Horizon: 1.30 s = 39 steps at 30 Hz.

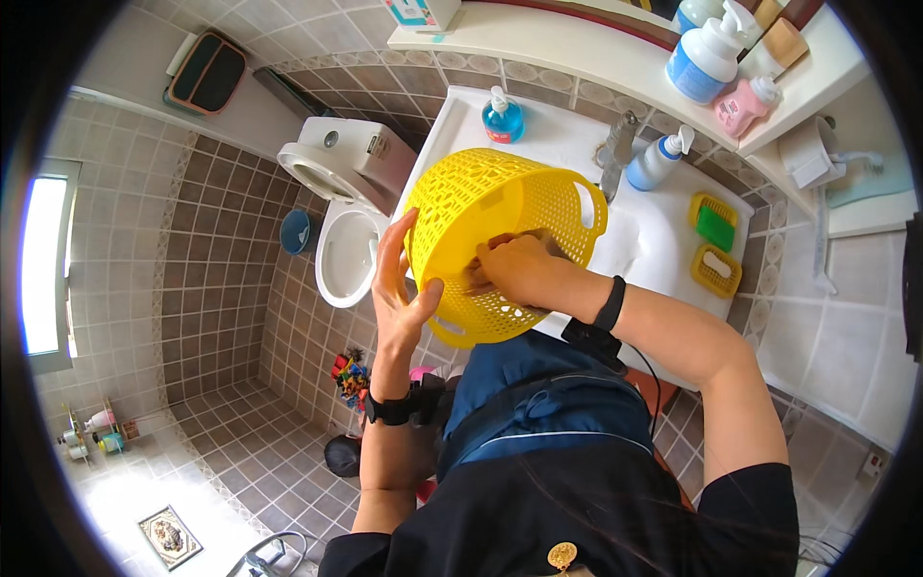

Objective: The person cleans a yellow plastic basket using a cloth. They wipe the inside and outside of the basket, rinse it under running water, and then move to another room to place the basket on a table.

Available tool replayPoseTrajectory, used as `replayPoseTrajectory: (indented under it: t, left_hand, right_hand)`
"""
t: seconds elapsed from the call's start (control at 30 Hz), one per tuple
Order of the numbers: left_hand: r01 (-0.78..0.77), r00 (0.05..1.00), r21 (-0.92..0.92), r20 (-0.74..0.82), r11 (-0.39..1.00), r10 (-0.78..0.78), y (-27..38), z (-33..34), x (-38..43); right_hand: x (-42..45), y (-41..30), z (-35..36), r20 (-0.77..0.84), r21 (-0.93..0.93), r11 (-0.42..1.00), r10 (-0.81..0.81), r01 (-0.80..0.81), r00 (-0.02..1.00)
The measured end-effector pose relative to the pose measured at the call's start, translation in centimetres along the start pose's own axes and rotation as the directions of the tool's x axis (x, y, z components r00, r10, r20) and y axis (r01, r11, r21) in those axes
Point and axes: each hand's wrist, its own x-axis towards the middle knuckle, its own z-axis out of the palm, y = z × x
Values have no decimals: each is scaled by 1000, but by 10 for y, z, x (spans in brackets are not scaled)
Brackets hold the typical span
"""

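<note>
A yellow perforated plastic basket is tilted in front of me, partly over the white washbasin counter. My left hand grips its left side, the thumb on the near rim and the fingers behind the wall. Inside the basket is my right hand, its fingers bent around a brown item, which is blurred and mostly covered; I cannot tell what it is. A blue liquid-soap pump bottle stands behind the basket, and the metal faucet rises to its right.
Right of the faucet stands another pump bottle. Two yellow soap dishes sit on the counter's right side. Above is a white shelf with bottles. A toilet with raised lid and a blue bin are at left.
</note>
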Motion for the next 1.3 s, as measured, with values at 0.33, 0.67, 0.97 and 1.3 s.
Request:
replayPoseTrajectory:
  t: [0.33,0.67,0.97,1.3]
  left_hand:
    - [52,996,-16,-78,999,-53,-3,-8,5]
    - [200,946,-334,-180,921,-270,-59,-33,15]
    - [374,891,-588,15,717,-453,-129,-9,17]
    - [595,784,-359,63,719,-617,-145,12,16]
  right_hand:
    - [-28,32,-32,-431,177,974,208,-144,878]
    - [-159,87,-66,-272,662,741,384,-118,882]
    - [-291,161,51,-68,787,509,632,-348,772]
    - [-225,185,60,-189,782,579,575,-232,796]
